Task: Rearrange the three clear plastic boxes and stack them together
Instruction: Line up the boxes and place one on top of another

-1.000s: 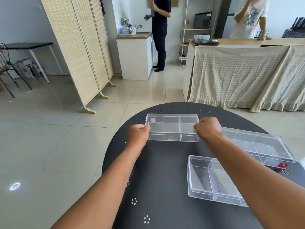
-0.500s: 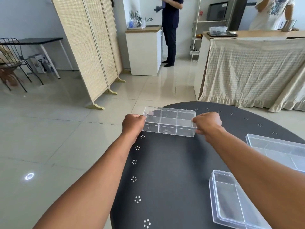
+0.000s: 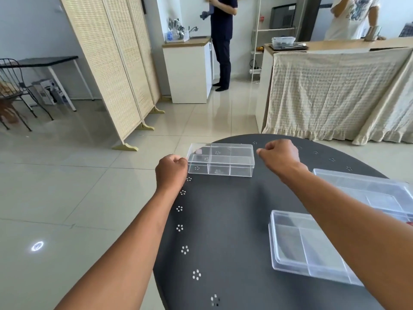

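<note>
A small clear box (image 3: 220,159) with several compartments rests on the round black table (image 3: 223,220) near its far left edge. My left hand (image 3: 171,170) is curled against the box's left end and touches it. My right hand (image 3: 279,156) hovers just off the box's right end, its fingers closed on nothing, with a narrow gap between them and the box. A second clear box (image 3: 306,247) lies at the near right. A longer clear box (image 3: 371,191) lies behind it. My right forearm hides part of both.
The table's left rim drops to tiled floor. Beyond the table stand a folding wicker screen (image 3: 107,68), a white cabinet (image 3: 187,70), a cloth-draped counter (image 3: 335,92) and two standing people. A chair and a side table stand at the far left.
The small box came down from the air onto the table near the far left edge. My right hand has come off its right end. My left hand stays at the left end.
</note>
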{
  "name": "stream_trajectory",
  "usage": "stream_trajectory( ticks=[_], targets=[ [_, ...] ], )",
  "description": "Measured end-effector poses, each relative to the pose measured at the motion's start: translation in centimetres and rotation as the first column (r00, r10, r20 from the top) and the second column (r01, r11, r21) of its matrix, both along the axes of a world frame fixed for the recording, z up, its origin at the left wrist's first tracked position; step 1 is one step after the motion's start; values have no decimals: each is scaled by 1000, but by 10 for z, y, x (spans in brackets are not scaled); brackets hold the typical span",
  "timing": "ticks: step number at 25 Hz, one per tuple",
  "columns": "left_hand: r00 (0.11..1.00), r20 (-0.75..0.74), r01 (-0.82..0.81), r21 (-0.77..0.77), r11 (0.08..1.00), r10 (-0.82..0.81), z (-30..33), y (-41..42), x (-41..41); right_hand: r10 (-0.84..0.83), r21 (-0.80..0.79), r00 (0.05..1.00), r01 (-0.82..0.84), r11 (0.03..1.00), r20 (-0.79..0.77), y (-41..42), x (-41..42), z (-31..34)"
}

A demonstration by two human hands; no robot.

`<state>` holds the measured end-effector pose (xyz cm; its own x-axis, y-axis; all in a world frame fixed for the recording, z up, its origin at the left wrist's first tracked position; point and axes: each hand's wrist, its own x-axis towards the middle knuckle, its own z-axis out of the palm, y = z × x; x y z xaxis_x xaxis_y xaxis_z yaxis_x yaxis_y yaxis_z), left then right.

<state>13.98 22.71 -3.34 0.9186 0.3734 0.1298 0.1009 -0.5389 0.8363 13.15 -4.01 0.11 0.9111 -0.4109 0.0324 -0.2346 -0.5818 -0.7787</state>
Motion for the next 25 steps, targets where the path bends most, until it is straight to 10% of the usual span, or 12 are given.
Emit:
stream_trajectory(
  ticks=[12,25],
  targets=[
    [936,-81,315,-238,919,-342,1,-81,-150,-165,78,978,156,985,125,-104,-199,25],
    [890,-208,349,-260,900,-405,-19,-142,-202,-283,258,950,309,915,-133,-136,-261,-39]
  ],
)
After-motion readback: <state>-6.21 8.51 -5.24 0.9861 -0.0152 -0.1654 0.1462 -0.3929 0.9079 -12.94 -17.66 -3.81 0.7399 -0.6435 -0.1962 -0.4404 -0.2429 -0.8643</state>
